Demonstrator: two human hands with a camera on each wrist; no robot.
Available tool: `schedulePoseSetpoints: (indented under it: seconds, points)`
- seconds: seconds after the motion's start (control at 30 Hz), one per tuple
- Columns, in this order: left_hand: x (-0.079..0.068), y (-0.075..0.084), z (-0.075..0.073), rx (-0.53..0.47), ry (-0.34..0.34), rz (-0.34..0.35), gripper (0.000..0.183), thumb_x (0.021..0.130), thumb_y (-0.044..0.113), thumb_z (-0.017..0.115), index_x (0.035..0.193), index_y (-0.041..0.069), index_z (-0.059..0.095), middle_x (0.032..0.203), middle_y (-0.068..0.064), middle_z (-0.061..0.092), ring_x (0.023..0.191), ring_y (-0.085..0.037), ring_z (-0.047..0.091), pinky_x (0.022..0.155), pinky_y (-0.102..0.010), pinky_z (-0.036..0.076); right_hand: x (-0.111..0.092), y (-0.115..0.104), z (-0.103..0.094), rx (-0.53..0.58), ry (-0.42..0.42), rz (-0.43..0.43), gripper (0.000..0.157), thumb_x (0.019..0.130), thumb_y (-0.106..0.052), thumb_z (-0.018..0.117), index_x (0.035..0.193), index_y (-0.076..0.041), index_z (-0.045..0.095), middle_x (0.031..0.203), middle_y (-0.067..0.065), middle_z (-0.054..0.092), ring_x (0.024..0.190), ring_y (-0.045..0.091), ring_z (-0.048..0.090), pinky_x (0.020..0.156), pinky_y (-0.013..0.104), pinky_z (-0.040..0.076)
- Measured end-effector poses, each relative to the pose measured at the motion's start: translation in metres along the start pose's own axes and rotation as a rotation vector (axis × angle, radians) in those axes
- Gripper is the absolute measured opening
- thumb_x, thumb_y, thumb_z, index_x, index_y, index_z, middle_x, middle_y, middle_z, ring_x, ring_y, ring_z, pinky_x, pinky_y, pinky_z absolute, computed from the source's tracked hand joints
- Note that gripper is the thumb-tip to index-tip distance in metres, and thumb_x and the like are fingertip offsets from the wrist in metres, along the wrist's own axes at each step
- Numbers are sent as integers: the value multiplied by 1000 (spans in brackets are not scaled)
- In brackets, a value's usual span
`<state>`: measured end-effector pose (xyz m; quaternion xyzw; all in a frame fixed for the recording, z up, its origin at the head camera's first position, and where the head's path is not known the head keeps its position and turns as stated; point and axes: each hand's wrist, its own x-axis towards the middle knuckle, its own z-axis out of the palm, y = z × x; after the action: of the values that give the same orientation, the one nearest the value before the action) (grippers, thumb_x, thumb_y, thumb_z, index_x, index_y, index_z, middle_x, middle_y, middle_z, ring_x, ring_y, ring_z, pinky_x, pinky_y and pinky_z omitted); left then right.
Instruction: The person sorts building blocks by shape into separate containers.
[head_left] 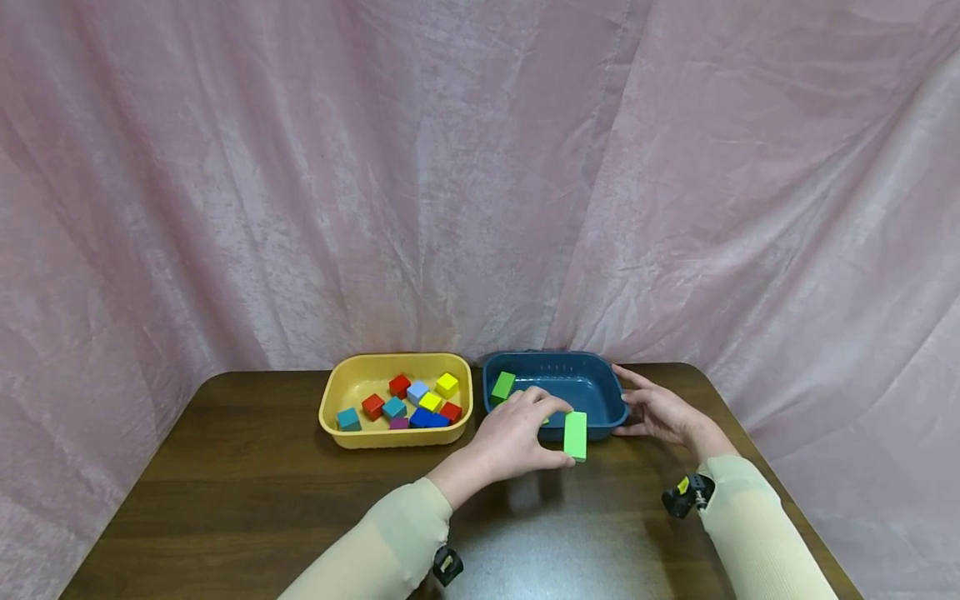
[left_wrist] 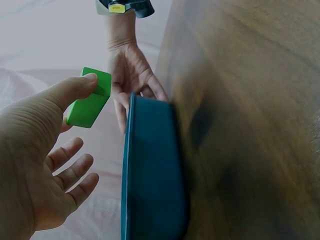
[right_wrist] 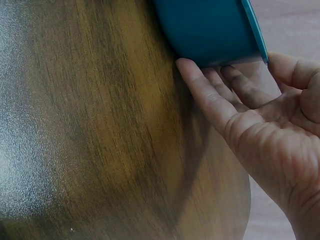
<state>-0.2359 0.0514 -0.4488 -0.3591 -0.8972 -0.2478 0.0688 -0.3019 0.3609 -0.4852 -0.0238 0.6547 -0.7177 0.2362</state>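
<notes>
My left hand (head_left: 517,435) pinches a light green block (head_left: 575,437) between thumb and forefinger, the other fingers loosely spread in the left wrist view. The block is held up near the front wall of the blue basin (head_left: 577,364). At that basin's right end, my right hand (head_left: 660,412) rests its straight fingers against the outer wall, thumb at the rim in the right wrist view. Inside the basin, a green block (head_left: 503,387) lies at the left end, and a bit of another green piece shows behind my left hand.
A yellow basin (head_left: 335,392) stands just left of the blue one, with several red, blue, teal, yellow and purple cubes in it. Both sit at the back of the brown wooden table (head_left: 225,500). Behind the table hangs a pink curtain (head_left: 450,183).
</notes>
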Motion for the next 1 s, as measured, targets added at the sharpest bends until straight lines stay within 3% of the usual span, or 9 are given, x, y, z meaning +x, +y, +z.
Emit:
schedulePoseSetpoints:
  seconds: [0.47, 0.8, 1.0]
  points:
    - [7, -9, -10, 12, 29, -22, 63, 70, 63, 68, 125, 38, 52, 120, 7, 47, 106, -11, 43, 85, -35, 46, 1, 1, -1, -1, 7, -2, 60, 100, -9, 35, 150, -31, 9, 149, 22, 15, 127, 46, 31, 90, 63, 36]
    - [16, -20, -22, 45, 65, -80, 65, 70, 62, 69, 127, 37, 52, 120, 6, 47, 103, -12, 42, 81, -34, 44, 0, 1, -1, -11, 27, 2, 60, 100, -10, 36, 150, -32, 11, 146, 22, 21, 121, 38, 42, 90, 62, 37]
    - [19, -26, -30, 41, 68, -98, 66, 71, 60, 69, 130, 35, 51, 120, 4, 48, 102, -14, 43, 81, -34, 44, 1, 2, -2, -19, 29, -4, 60, 100, -10, 35, 150, -33, 11, 146, 22, 20, 122, 38, 41, 90, 62, 38]
